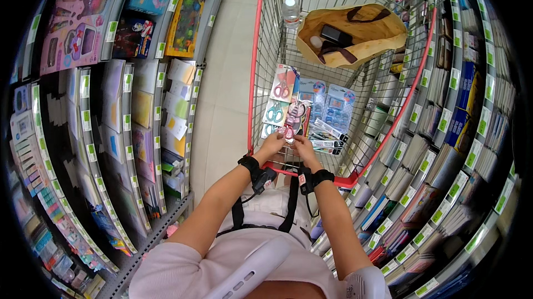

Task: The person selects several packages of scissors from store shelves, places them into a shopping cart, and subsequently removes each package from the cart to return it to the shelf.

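Both my left hand (272, 143) and my right hand (303, 147) are above the near end of a wire shopping cart (250, 103). Between their fingertips they hold a small pack with pink loops (286, 131), which look like scissor handles. Just beyond it are carded scissors with red handles (282, 89) and others with teal handles (275, 114). To their right, blue blister packs (338, 109) lie on the cart's bottom. Several packaged pens (327, 145) rest nearest my right hand. Overlap hides parts of the packs.
Farther inside the cart, a yellowish carrier bag (354, 55) holds a dark object (336, 35), beside a clear bottle (290, 14). Shelves with stationery and boxed toys (81, 20) flank the left side. Shelves of notebooks (416, 149) stand close on the right. Pale floor tiles (220, 91) run along the cart's left.
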The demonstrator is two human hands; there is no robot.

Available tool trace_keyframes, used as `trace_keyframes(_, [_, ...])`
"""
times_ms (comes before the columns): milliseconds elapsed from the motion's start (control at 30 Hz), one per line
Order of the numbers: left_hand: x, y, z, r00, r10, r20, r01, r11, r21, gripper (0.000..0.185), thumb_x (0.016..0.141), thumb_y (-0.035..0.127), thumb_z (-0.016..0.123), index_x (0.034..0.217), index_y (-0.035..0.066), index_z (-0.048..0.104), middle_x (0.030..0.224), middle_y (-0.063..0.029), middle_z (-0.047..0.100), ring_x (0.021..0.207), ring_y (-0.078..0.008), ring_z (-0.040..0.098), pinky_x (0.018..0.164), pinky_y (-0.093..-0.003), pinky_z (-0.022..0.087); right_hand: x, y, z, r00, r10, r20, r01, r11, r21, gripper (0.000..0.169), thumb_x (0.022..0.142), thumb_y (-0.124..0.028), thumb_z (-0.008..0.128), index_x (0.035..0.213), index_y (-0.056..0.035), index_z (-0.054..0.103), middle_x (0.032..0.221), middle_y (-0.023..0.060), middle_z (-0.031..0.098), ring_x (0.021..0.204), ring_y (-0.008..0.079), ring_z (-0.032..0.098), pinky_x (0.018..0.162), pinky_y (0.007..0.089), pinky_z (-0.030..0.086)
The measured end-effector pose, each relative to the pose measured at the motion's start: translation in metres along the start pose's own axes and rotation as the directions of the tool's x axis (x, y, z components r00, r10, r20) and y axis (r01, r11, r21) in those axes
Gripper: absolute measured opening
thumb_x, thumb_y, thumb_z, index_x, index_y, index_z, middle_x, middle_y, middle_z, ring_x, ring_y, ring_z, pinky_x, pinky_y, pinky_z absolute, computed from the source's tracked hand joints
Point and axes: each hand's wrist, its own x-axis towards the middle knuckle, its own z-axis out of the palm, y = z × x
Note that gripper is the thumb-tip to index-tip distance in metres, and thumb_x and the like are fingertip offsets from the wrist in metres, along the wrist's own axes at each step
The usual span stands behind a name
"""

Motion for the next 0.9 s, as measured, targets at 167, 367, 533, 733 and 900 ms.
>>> trace_keyframes(167, [-0.003,0.004,-0.001,0.997,-0.065,-0.031,0.066,0.998,0.022,0.032,0.074,0.015,0.051,0.096,-0.007,0.052,0.081,-0.0138,0.059,0.071,-0.0197,0.058,0.060,-0.0302,0.045,0.006,0.001,0.006,0.999,-0.048,-0.015,0.049,0.995,0.082,0.025,0.081,-0.011,0.049,0.103,0.0009,0.053,0.083,0.0052,0.056,0.063,0.0120,0.056,0.050,0.0217,0.041])
trace_keyframes(367, [0.009,-0.023,0.006,0.996,0.045,-0.074,-0.045,0.999,-0.003,0.030,0.073,0.016,0.053,0.093,-0.006,0.055,0.078,-0.0144,0.059,0.072,-0.0208,0.058,0.063,-0.0314,0.045,0.009,0.002,-0.002,0.997,-0.075,0.018,0.072,0.992,0.107,0.023,0.078,-0.007,0.053,0.098,0.0046,0.054,0.077,0.0056,0.058,0.062,0.0123,0.056,0.050,0.0228,0.042])
trace_keyframes(533, [0.009,-0.017,0.011,0.999,-0.008,-0.043,0.006,0.999,-0.047,0.033,0.073,0.018,0.054,0.095,-0.005,0.054,0.086,-0.0159,0.060,0.079,-0.0235,0.058,0.069,-0.0317,0.044,0.008,0.011,-0.013,0.992,-0.123,-0.021,0.124,0.992,0.034,0.021,0.074,-0.002,0.056,0.094,0.0059,0.055,0.070,0.0058,0.058,0.056,0.0122,0.054,0.048,0.0240,0.042])
trace_keyframes(733, [0.017,-0.013,0.016,0.991,0.076,-0.109,-0.063,0.991,0.116,0.036,0.068,0.020,0.054,0.094,-0.005,0.055,0.086,-0.0206,0.059,0.081,-0.0298,0.058,0.071,-0.0339,0.045,0.004,0.009,-0.014,0.987,-0.135,-0.091,0.145,0.983,0.112,0.020,0.073,-0.003,0.055,0.092,0.0035,0.055,0.070,0.0076,0.058,0.057,0.0132,0.056,0.048,0.0239,0.044])
trace_keyframes(900, [0.028,-0.024,0.018,0.990,0.106,-0.093,-0.085,0.975,0.205,0.042,0.066,0.021,0.054,0.099,-0.004,0.055,0.091,-0.0232,0.058,0.088,-0.0332,0.056,0.076,-0.0346,0.044,0.018,0.014,-0.007,0.977,-0.130,-0.169,0.153,0.980,0.129,0.016,0.073,-0.003,0.053,0.088,0.0036,0.051,0.069,0.0089,0.057,0.053,0.0152,0.057,0.044,0.0254,0.044])
